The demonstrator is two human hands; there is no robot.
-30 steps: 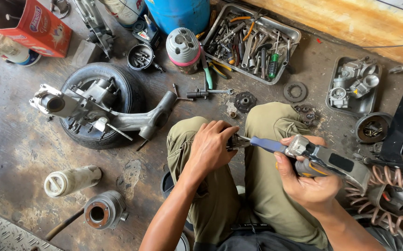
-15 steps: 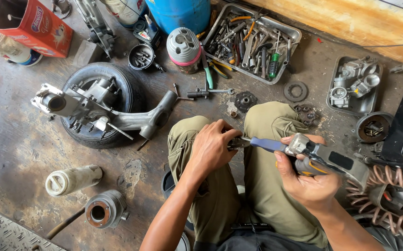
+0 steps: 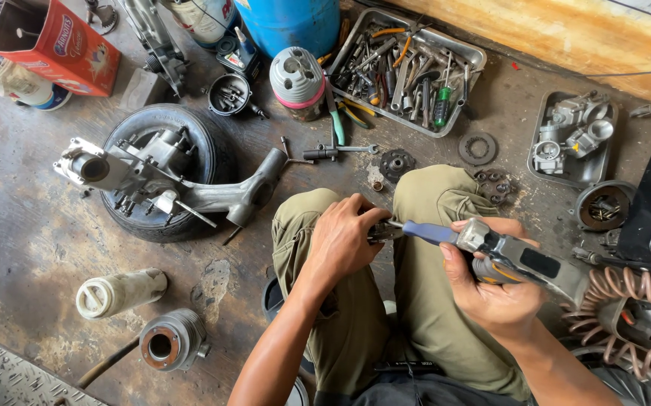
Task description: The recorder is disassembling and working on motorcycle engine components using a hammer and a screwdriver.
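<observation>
a: what are the hands doing, relative to the metal tool tray (image 3: 470,54)?

b: both are working well below the tray, over the person's knees. the right hand (image 3: 491,289) is gripping a grey air tool (image 3: 525,259), fingers wrapped tight around its body. a blue bit (image 3: 431,232) is sticking out of the tool toward the left.

a: and the left hand (image 3: 343,239)?

b: its fingers are closing together on a small dark part (image 3: 383,232), which is touching the tip of the bit. i cannot tell what part it is.

a: what else is lying around?

b: an engine casing (image 3: 168,177) is resting on a black tyre (image 3: 136,124), far left of the tray. a grey cylinder (image 3: 295,79) is standing just beside the tray's left edge.
</observation>
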